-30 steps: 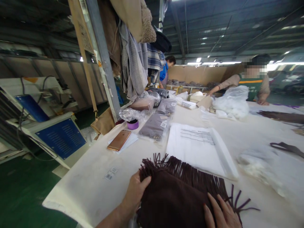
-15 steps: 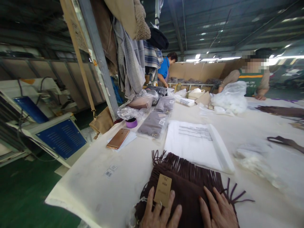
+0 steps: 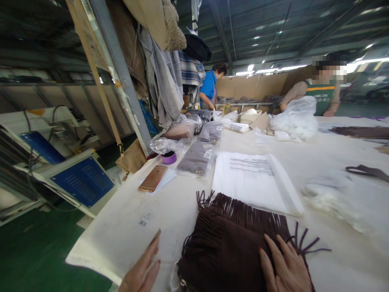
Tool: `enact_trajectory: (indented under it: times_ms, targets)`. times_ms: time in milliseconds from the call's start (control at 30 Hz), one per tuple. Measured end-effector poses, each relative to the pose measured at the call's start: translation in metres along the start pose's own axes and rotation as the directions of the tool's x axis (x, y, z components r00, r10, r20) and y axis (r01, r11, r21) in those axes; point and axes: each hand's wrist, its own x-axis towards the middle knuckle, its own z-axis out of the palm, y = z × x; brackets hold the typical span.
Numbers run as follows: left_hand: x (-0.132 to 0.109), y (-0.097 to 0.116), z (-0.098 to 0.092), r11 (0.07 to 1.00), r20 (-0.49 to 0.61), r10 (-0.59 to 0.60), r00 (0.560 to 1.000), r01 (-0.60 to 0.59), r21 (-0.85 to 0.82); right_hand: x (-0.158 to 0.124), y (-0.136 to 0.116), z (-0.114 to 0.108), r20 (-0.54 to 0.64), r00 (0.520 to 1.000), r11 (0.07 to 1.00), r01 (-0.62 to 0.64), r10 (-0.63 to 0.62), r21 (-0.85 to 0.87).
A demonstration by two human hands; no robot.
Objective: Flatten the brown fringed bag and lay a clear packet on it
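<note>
A dark brown fringed bag (image 3: 234,247) lies flat on the table in front of me, its long fringe spread along the far edge. My right hand (image 3: 284,263) rests on its right side, fingers stretched out and pressing lightly. Left of the bag, my left hand (image 3: 141,265) is raised and turned edge-on. A thin brown hang tag (image 3: 154,236) shows edge-on at its fingertips; most of it is hidden behind the fingers. At the bag's lower left corner are a metal zipper end (image 3: 182,282) and a clear loop.
White printed plastic bags (image 3: 255,178) are stacked beyond the fringe. A phone (image 3: 154,178), purple tape roll (image 3: 169,157) and packed grey goods (image 3: 196,158) lie to the left. Barcode stickers (image 3: 145,219) are on the table. Two people work across the table; a metal post (image 3: 121,81) stands left.
My left hand has moved left off the bag, taking the hang tag from the bag's face. My right hand stays on the bag. The view has shifted slightly.
</note>
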Motion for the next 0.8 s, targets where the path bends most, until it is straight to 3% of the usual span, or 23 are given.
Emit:
enact_trajectory:
  times_ms: [67,133,200,267,333,400,467,567,633,800]
  targets:
    - [0.008,-0.01,-0.015,0.936,0.086,-0.312,0.946,0.322,-0.144,0.0,0.0,0.0,-0.007,1.0,1.0,0.008,-0.008,0.003]
    - [0.017,-0.01,-0.023,0.883,0.097,-0.437,0.894,0.447,-0.142,0.001,0.001,0.0,-0.017,1.0,1.0,0.014,-0.014,0.004]
    - [0.026,-0.002,-0.024,0.932,0.041,-0.36,0.932,0.361,-0.023,0.002,0.001,0.0,-0.022,1.0,1.0,0.011,-0.011,0.005]
    - [0.036,0.016,-0.019,0.972,0.015,-0.167,0.986,0.162,0.168,0.003,0.001,-0.001,-0.022,1.0,1.0,0.01,-0.01,0.009]
    - [0.047,0.037,-0.011,0.94,0.051,-0.009,0.999,-0.009,0.342,0.002,0.001,0.0,-0.029,1.0,1.0,0.011,-0.011,0.011]
    - [0.06,0.056,-0.001,0.926,0.107,0.057,0.993,-0.093,0.366,0.001,0.002,0.002,-0.036,0.999,1.0,0.012,-0.012,0.009]
    - [0.071,0.069,0.01,0.98,0.193,0.031,0.981,-0.068,0.187,0.0,0.004,0.004,-0.036,0.999,1.0,0.013,-0.013,0.009]
    - [0.082,0.076,0.022,0.986,0.347,-0.095,0.933,0.136,-0.096,-0.001,0.006,0.005,-0.025,1.0,1.0,0.013,-0.013,0.017]
    - [0.085,0.076,0.027,0.967,0.376,-0.169,0.911,0.228,-0.117,-0.002,0.005,0.005,-0.023,1.0,1.0,0.007,-0.007,0.025]
    - [0.078,0.081,0.028,0.955,0.335,-0.213,0.918,0.268,-0.127,-0.002,0.002,0.003,-0.031,0.999,0.999,-0.009,0.01,0.034]
